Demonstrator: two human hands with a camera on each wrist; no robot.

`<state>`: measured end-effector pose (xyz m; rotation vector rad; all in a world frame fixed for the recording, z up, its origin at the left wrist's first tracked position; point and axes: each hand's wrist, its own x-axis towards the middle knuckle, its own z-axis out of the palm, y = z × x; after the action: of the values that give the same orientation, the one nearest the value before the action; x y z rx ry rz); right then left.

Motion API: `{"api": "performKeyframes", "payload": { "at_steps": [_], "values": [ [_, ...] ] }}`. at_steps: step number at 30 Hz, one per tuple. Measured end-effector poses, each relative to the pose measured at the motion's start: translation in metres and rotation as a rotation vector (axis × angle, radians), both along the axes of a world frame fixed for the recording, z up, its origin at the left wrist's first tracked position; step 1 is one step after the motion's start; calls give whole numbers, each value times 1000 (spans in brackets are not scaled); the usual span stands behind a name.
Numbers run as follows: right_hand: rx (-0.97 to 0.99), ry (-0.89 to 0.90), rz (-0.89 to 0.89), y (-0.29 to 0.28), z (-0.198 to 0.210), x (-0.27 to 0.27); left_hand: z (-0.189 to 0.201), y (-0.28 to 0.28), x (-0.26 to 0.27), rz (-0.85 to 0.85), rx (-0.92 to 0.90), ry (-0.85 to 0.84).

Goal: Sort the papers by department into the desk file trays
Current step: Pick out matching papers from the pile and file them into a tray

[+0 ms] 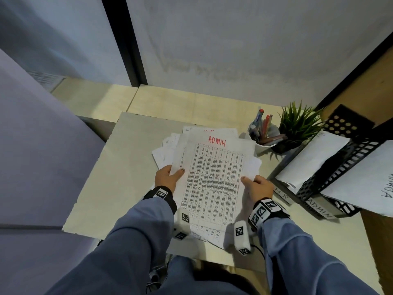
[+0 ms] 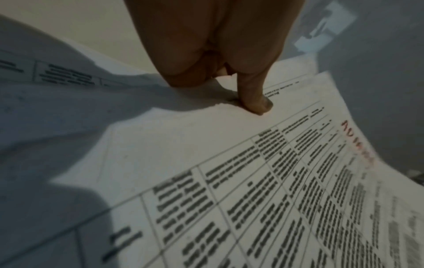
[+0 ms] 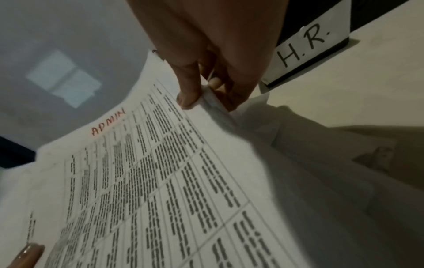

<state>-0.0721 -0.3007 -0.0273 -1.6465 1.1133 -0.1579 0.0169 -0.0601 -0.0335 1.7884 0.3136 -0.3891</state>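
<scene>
A stack of printed papers (image 1: 212,177) is held above the desk, its top sheet (image 3: 160,181) marked ADMIN in red over a printed table. My left hand (image 1: 168,177) pinches the stack's left edge, thumb (image 2: 257,103) on top. My right hand (image 1: 256,185) pinches the right edge, thumb (image 3: 188,98) on top and fingers underneath. More loose sheets (image 1: 164,153) lie fanned out under the stack. Black perforated file trays (image 1: 340,182) stand at the right, with labels H.R. (image 3: 305,47) and ADMIN (image 1: 320,207), each holding white sheets.
A white cup of pens (image 1: 262,133) and a small potted green plant (image 1: 297,126) stand behind the papers, left of the trays. The grey desk mat (image 1: 119,177) stretches out to the left. A wall and dark post rise behind the desk.
</scene>
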Motion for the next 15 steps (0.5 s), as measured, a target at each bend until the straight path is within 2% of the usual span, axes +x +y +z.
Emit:
{"api": "performKeyframes", "payload": {
  "at_steps": [4, 8, 11, 15],
  "values": [
    [21, -22, 43, -8, 7, 0, 4, -2, 2, -13, -4, 14],
    [113, -39, 9, -12, 13, 4, -5, 5, 4, -25, 23, 30],
    [39, 28, 48, -22, 7, 2, -7, 10, 7, 15, 97, -2],
    [33, 154, -76, -39, 3, -10, -5, 17, 13, 48, 120, -10]
  ]
}}
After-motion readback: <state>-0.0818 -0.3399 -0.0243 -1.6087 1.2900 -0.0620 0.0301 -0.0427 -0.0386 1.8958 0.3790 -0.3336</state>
